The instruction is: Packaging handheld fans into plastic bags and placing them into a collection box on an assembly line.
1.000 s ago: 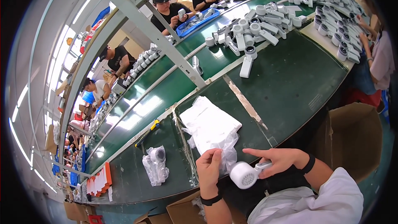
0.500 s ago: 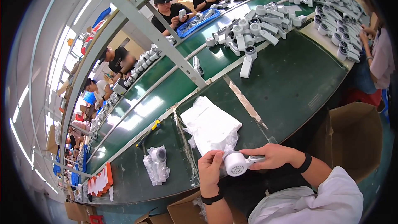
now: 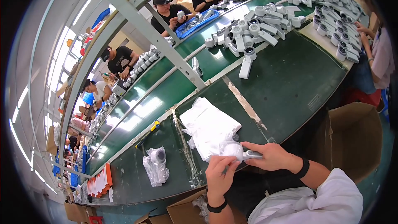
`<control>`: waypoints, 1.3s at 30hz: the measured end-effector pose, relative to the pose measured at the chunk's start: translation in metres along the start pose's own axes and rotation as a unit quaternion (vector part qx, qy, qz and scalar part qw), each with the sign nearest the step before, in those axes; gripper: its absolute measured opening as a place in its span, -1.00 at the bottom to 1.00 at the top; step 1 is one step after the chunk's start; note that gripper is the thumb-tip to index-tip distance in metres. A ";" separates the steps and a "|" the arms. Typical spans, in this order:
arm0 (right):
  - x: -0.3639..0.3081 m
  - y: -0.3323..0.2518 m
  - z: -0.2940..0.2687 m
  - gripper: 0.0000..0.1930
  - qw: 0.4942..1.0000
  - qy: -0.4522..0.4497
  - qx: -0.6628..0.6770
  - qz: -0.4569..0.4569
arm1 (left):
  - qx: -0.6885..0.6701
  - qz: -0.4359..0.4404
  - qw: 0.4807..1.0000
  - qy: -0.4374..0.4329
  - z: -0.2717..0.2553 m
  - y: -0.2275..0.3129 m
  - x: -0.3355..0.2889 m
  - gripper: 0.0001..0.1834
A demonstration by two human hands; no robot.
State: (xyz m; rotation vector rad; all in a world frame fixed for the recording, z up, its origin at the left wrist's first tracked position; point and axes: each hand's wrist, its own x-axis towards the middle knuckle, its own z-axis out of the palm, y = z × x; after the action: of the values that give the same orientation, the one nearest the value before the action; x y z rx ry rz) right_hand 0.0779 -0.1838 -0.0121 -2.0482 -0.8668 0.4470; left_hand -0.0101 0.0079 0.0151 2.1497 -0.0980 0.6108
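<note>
A white handheld fan (image 3: 253, 154) with a round head lies across my right hand (image 3: 271, 157), whose fingers are closed on its grey-edged handle. Clear plastic seems to cover the fan's head. At the head's near side, the fingers of my left hand (image 3: 219, 178) are pinched on what looks like the edge of a thin plastic bag (image 3: 233, 149). Just beyond both hands lies a stack of flat white plastic bags (image 3: 209, 125). To the left, another fan wrapped in clear plastic (image 3: 156, 166) rests on the dark green table (image 3: 290, 95).
Many loose fans (image 3: 257, 27) are heaped on the far belt. A yellow-and-black cutter (image 3: 148, 133) lies near the table's divider. Orange-and-white cards (image 3: 100, 181) stand at the left end. An open carton (image 3: 352, 137) is at right. A metal post (image 3: 153, 37) crosses the view; co-workers sit beyond.
The fan's head has turned, so its grille no longer faces me, and it has shifted toward the bag stack. My left hand has moved slightly right and nearer to me.
</note>
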 end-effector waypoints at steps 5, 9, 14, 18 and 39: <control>0.007 0.012 0.018 -0.34 0.974 0.027 0.224 0.021 | 0.045 0.030 0.998 0.018 0.016 0.009 -0.007 -0.83; 0.012 0.003 0.015 -0.27 0.911 -0.070 0.395 0.094 | -0.051 0.004 0.998 -0.028 0.027 0.008 -0.014 -0.85; 0.018 0.003 0.029 -0.12 0.880 0.026 0.474 0.035 | -0.172 -0.013 0.974 -0.148 0.034 0.004 -0.025 -0.83; 0.021 0.016 0.040 -0.28 0.873 0.027 0.486 -0.016 | -0.220 -0.071 0.965 -0.123 0.032 -0.006 -0.033 -0.76; 0.032 -0.004 0.035 -0.86 0.898 0.388 0.028 -0.207 | -0.596 -0.211 0.767 0.110 0.031 -0.032 -0.050 -0.48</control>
State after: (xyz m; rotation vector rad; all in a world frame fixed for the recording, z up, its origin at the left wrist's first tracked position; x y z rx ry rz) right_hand 0.0776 -0.1392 -0.0291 -1.6881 -0.7295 -0.5494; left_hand -0.0323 -0.0043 -0.0464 0.7924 0.1111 0.3474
